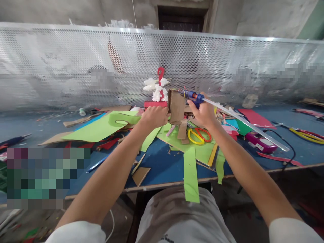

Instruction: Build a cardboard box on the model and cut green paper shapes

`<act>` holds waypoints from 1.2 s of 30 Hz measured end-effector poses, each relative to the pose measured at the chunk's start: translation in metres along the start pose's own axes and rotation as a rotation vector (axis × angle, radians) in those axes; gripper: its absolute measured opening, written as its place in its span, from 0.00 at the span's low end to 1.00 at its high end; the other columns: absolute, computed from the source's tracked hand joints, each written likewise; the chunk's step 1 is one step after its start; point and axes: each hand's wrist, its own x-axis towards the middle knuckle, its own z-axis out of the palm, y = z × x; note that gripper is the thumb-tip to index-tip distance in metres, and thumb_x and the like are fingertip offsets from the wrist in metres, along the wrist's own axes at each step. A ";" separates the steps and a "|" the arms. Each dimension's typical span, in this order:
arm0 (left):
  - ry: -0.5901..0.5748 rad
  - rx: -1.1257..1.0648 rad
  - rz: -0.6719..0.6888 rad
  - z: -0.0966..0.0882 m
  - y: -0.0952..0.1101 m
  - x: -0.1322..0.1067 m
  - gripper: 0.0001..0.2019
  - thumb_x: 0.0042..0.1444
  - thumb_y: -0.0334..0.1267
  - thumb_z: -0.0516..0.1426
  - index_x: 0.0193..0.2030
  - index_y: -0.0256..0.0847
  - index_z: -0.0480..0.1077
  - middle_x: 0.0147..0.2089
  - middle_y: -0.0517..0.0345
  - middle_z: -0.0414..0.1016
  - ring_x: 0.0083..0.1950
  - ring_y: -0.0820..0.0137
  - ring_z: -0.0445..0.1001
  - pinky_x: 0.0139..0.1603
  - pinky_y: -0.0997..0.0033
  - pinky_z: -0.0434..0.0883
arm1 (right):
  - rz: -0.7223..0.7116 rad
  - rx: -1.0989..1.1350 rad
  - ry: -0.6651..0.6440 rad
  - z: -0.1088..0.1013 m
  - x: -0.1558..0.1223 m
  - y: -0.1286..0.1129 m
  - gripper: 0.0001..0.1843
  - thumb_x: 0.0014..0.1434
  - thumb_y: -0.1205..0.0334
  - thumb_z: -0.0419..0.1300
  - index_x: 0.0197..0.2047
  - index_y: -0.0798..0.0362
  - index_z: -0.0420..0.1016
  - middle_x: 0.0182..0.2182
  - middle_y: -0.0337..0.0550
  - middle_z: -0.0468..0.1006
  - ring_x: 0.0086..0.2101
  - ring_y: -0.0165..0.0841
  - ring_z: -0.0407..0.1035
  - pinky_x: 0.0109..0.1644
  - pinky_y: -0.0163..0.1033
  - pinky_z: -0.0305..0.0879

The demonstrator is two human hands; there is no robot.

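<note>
My left hand (155,116) is closed on the left side of a brown cardboard piece (176,106), holding it upright above the blue table (162,165). My right hand (204,113) grips a blue glue gun (192,95) whose nozzle touches the top of the cardboard. A long clear glue stick (246,125) juts out of the gun's back toward the right. Behind the cardboard stands a red and white paper craft (158,89).
Green paper strips (190,173), red and yellow scissors (198,135), cardboard scraps (140,175) and coloured paper lie scattered on the table. A pink device (259,141) with a black cord lies at the right. A perforated metal screen (76,64) lines the far edge.
</note>
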 end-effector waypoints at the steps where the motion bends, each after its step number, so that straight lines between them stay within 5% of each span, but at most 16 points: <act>1: 0.006 -0.001 0.003 0.000 0.000 0.000 0.24 0.73 0.46 0.49 0.62 0.33 0.76 0.51 0.31 0.83 0.55 0.41 0.83 0.55 0.47 0.75 | 0.002 -0.005 0.002 0.000 0.000 0.000 0.32 0.71 0.28 0.46 0.47 0.48 0.73 0.45 0.55 0.77 0.49 0.50 0.73 0.58 0.53 0.69; 11: 0.008 0.000 -0.012 -0.001 -0.003 0.001 0.23 0.72 0.46 0.50 0.59 0.33 0.77 0.50 0.31 0.84 0.55 0.40 0.83 0.53 0.47 0.75 | 0.058 -0.040 -0.008 -0.007 0.002 0.003 0.27 0.72 0.36 0.51 0.45 0.49 0.78 0.40 0.55 0.80 0.49 0.51 0.75 0.57 0.52 0.70; 36: -0.007 -0.018 -0.035 0.006 -0.014 0.005 0.23 0.71 0.47 0.50 0.59 0.35 0.79 0.51 0.31 0.84 0.53 0.39 0.83 0.52 0.45 0.76 | 0.061 -0.003 -0.011 -0.005 0.001 0.011 0.30 0.71 0.31 0.49 0.47 0.48 0.76 0.45 0.56 0.81 0.49 0.49 0.75 0.57 0.51 0.71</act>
